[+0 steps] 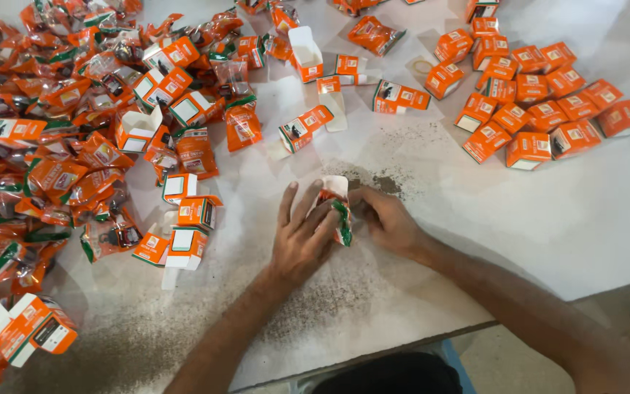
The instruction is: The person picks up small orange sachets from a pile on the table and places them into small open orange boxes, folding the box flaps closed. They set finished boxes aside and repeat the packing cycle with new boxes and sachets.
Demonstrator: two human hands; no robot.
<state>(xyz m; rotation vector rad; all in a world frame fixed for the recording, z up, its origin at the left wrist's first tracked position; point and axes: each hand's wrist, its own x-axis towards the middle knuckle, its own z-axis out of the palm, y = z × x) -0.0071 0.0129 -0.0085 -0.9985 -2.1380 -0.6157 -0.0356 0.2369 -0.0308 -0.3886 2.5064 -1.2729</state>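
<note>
1. Between my hands I hold a small orange packet (338, 216) with a green strip along one edge, and a small white-lined carton (335, 187) with its open flap at the top; the packet's upper end meets the carton's mouth.
2. My left hand (302, 235) lies flat-fingered over the packet's left side, its fingers spread and pressing against it, with the thumb side toward the carton.
3. My right hand (386, 219) closes on the carton and packet from the right, with the fingertips pinching at the top; both hands are grasping, neither is slack.
4. The packet and carton sit over the white table (548, 219), near its front edge and roughly midway along it, just in front of a dusting of dark crumbs (384, 182).
5. The packet's long axis runs from the front edge away toward the far side, tilted slightly; its green end points back toward me and the carton's open end points away.
6. A big heap of loose orange packets (45, 146) covers the left part of the table, with open cartons (184, 219) scattered at its edge.
7. Closed orange cartons (541, 109) stand grouped toward the far right corner, well apart from my hands.
</note>
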